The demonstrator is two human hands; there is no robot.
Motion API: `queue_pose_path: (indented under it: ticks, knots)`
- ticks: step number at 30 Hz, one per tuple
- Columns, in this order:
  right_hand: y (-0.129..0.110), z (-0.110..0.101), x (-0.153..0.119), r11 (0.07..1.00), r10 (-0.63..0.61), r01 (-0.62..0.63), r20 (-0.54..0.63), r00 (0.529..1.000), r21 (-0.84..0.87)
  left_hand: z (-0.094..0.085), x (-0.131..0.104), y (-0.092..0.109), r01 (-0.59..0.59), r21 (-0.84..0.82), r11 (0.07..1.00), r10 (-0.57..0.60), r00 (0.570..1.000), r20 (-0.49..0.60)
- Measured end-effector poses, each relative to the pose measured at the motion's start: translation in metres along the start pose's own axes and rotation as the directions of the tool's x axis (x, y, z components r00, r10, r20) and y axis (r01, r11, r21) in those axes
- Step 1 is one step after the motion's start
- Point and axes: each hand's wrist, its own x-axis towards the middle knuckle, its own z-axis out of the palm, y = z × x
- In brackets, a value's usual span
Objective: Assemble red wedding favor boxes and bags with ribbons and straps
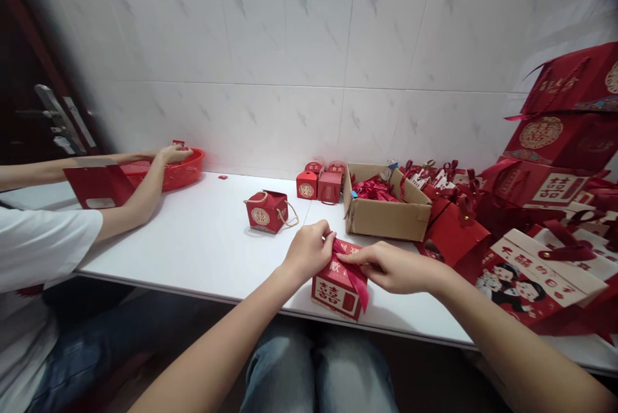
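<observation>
Head view, looking down at a white table [212, 252]: near the centre of the frame, slightly low and right, the person's left hand [311, 249] pinches a shiny dark-pink ribbon [357, 281] between thumb and fingertips. The right hand [393, 266] comes in from the right, its index finger laid on the ribbon; whether its thumb also grips, I cannot tell. Between and below the hands stands a red box with gold characters [333, 294], near the table's front edge, the ribbon lying across its top and one tail hanging down its side.

Just beyond, left of centre, sits a red box with rope handles [263, 215]. Behind the hands, by the tiled wall [290, 20], are small red boxes [307, 186] and, touching or nearly touching them, a cardboard carton [386, 219] filled with dark-pink strips [374, 189]. The right side of the frame is crowded with red and white gift boxes [531, 271], some stacked toward the upper right.

At left, a co-worker in a white sleeve [43, 249] has a hand [174, 154] holding something small and red over a red plastic basket [186, 174].
</observation>
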Motion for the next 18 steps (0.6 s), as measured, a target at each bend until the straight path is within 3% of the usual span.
queue_pose_path:
  ticks: [4, 7, 10, 12, 14, 18]
  knots:
    - [-0.002, -0.003, 0.0, 0.999, 0.003, -0.002, 0.037, 0.999, -0.036, 0.001, 0.0, -0.002, 0.0, 0.003, 1.0, 0.0, 1.0, -0.004]
    - [0.002, -0.002, -0.002, 0.995, 0.093, -0.094, -0.08, 0.992, -0.015, -0.005, -0.001, -0.004, 0.05, -0.111, 0.993, -0.046, 0.998, 0.044]
    - [0.008, 0.003, -0.005, 0.973, 0.223, -0.228, -0.308, 0.925, 0.021, -0.011, -0.006, -0.002, 0.101, -0.274, 0.956, -0.1, 0.995, 0.017]
    - [0.012, 0.008, -0.005, 0.95, 0.308, -0.302, -0.398, 0.864, 0.081, -0.013, -0.01, 0.001, 0.046, -0.296, 0.954, -0.065, 0.996, -0.056]
    - [0.015, 0.013, -0.005, 0.931, 0.366, -0.326, -0.436, 0.822, 0.166, -0.011, -0.012, 0.006, -0.037, -0.246, 0.969, 0.019, 0.997, -0.073]
    - [0.017, 0.019, 0.0, 0.902, 0.404, -0.258, -0.466, 0.787, 0.346, -0.003, -0.013, 0.012, -0.111, -0.19, 0.975, 0.116, 0.993, 0.014]
